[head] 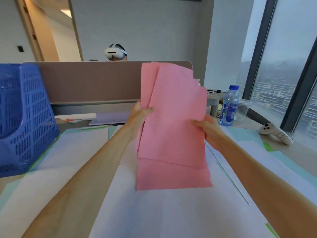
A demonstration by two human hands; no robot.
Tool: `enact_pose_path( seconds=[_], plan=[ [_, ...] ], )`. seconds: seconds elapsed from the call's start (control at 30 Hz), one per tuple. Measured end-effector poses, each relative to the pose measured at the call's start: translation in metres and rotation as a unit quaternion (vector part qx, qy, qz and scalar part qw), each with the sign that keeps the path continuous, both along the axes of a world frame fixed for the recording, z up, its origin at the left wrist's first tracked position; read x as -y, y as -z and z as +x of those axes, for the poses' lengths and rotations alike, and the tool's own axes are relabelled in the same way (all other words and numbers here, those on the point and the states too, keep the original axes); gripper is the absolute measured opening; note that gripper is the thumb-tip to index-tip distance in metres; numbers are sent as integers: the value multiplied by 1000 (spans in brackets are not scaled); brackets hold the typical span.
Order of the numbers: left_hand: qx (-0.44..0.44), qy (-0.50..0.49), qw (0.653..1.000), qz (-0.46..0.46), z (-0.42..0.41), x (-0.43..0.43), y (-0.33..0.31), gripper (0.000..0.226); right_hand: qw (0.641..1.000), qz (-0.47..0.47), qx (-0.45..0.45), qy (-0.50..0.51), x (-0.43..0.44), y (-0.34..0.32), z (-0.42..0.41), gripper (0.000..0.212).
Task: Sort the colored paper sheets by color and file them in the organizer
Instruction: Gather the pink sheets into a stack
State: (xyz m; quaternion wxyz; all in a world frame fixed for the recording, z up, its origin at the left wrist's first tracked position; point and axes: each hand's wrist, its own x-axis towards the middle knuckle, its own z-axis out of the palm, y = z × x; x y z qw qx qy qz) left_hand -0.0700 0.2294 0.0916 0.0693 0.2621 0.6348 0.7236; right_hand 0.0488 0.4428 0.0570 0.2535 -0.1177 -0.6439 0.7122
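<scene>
Behind the pink sheets point(173, 131), held above the middle of the tabletop point(303, 152), most fingers lay hidden. The left hand point(138, 115) pinched the stack's left edge, thumb in front, and the right hand point(206, 126) gripped the right edge. The number of sheets could not be told. At the tabletop's left edge the blue organizer point(25, 117) was cut off by the frame. The sheets stood with their long axis upright, tops fanned toward the far edge.
</scene>
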Motion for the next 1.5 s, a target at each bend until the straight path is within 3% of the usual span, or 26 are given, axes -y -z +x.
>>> enact_pose_path(
  seconds=[0.17, 0.33, 0.57, 0.7, 0.87, 1.03, 1.2, 1.5],
  plan=[
    [-103, -86, 989, 68, 18, 33, -39, 32, 986, 87, -129, 62, 52, -57, 7, 34],
    [-187, -94, 976, 64, 34, 58, -69, 21, 967, 161, -177, 88, 82, -87, 20, 32],
    [-125, -139, 982, -9, 34, 68, -21, 17, 978, 135, -135, 82, 96, -45, 31, 52],
    [-97, -146, 984, -35, 30, 71, 3, 18, 976, 168, -114, 80, 103, -33, 27, 50],
    [-164, -194, 967, 1, 30, 76, -20, 14, 960, 218, -143, 101, 110, -63, 22, 36],
    [-251, -250, 935, -16, 40, 73, -21, 31, 952, 241, -145, 117, 118, -72, 16, 23],
    [-235, -216, 948, 6, 48, 71, -40, 22, 943, 252, -171, 137, 123, -83, 14, 24],
    [-164, -181, 968, -59, 34, 76, -11, 12, 961, 196, -131, 146, 112, -50, 14, 43]
  ],
)
